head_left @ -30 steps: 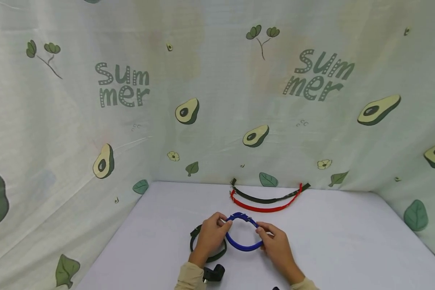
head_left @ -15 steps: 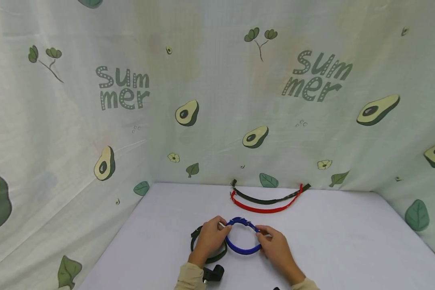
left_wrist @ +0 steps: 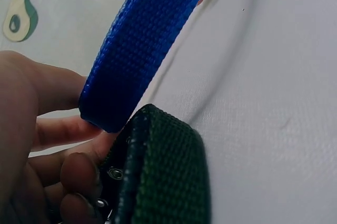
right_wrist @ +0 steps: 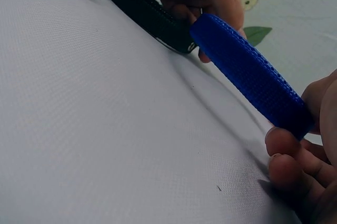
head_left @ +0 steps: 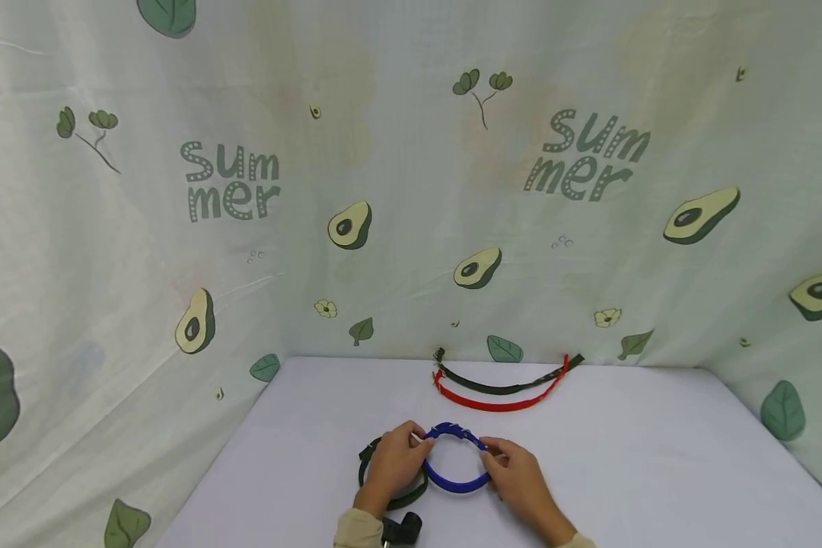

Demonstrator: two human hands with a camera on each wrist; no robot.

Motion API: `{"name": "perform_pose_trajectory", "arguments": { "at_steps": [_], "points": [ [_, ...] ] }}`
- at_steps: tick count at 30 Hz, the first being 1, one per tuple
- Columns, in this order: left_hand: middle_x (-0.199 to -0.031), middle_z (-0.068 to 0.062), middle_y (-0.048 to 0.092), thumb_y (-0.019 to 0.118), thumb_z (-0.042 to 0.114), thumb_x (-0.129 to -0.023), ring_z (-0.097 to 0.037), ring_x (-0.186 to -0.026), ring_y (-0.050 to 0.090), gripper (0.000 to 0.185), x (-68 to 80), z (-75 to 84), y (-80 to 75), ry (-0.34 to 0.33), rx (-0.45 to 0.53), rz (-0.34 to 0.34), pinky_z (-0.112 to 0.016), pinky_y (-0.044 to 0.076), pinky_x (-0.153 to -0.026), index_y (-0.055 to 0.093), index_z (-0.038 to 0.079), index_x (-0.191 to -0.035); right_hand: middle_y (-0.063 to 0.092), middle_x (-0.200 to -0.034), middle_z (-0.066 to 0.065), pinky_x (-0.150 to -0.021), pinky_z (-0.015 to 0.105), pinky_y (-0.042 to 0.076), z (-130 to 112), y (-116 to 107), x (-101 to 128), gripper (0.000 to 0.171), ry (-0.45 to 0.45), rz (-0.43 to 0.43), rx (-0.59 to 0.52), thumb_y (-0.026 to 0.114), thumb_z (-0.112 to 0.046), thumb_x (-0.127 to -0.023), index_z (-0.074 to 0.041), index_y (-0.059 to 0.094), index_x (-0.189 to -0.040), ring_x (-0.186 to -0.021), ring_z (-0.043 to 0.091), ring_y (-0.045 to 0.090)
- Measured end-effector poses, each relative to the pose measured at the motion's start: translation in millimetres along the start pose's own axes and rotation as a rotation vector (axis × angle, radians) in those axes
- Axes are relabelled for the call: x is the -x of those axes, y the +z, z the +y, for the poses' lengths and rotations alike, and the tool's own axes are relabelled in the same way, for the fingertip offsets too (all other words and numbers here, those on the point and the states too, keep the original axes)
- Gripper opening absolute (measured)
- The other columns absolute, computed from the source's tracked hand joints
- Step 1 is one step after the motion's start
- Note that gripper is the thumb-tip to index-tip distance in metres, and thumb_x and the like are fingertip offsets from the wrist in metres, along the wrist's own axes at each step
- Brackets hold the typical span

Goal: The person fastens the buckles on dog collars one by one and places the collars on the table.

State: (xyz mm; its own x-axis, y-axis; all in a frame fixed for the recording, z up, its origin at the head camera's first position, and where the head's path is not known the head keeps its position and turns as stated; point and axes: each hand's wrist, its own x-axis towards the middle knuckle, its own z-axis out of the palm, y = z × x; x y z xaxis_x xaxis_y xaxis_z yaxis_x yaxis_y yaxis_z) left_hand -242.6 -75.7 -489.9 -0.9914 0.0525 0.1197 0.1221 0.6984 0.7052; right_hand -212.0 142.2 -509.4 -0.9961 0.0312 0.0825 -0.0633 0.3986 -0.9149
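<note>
While the blue woven nylon collar loop [head_left: 455,459] sits low over the white table [head_left: 657,457], lower than 1 second ago, both hands pinch it: left hand [head_left: 392,466] and right hand [head_left: 517,476] at opposite sides. A dark green webbing collar [head_left: 390,498] lies under the left hand.

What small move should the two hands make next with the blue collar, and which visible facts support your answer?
Probably set the blue collar down beside the dark green collar. Both the left hand and the right hand grip it, it already forms a closed loop, and it sits low over the table.
</note>
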Motion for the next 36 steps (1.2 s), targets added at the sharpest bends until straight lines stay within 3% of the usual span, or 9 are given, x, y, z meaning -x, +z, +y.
{"name": "perform_pose_trajectory", "arguments": {
  "at_steps": [15,23,36],
  "points": [
    [-0.072,0.011,0.060,0.075,0.033,-0.090,-0.007,-0.063,0.054,0.019,-1.5,5.7,0.5,0.044,-0.036,-0.019,-0.031,0.046,-0.057,0.070,0.015,-0.096,0.067,-0.093,0.004,-0.049,0.029,0.051,0,-6,-6,0.024,0.009,0.039,0.003,0.067,-0.012,-0.094,-0.003,0.071,-0.116,-0.061,0.015,0.059],
    [-0.073,0.014,0.061,0.077,0.030,-0.088,-0.004,-0.065,0.055,0.014,0.9,7.7,1.4,0.085,-0.034,-0.019,-0.031,0.046,-0.060,0.071,0.018,-0.092,0.068,-0.091,0.001,-0.054,0.026,0.050,0,-10,-7,0.020,-0.010,0.069,0.070,0.067,-0.011,-0.092,-0.005,0.074,-0.110,-0.069,0.013,0.058],
    [-0.071,0.014,0.058,0.080,0.028,-0.085,-0.005,-0.063,0.052,0.017,5.3,0.8,8.9,0.050,-0.071,-0.039,-0.031,0.045,-0.060,0.070,0.019,-0.095,0.067,-0.088,-0.002,-0.057,0.027,0.047,2,-9,-3,0.017,0.042,0.030,0.137,0.067,-0.013,-0.089,-0.007,0.075,-0.103,-0.070,0.014,0.054]
  ]
}}
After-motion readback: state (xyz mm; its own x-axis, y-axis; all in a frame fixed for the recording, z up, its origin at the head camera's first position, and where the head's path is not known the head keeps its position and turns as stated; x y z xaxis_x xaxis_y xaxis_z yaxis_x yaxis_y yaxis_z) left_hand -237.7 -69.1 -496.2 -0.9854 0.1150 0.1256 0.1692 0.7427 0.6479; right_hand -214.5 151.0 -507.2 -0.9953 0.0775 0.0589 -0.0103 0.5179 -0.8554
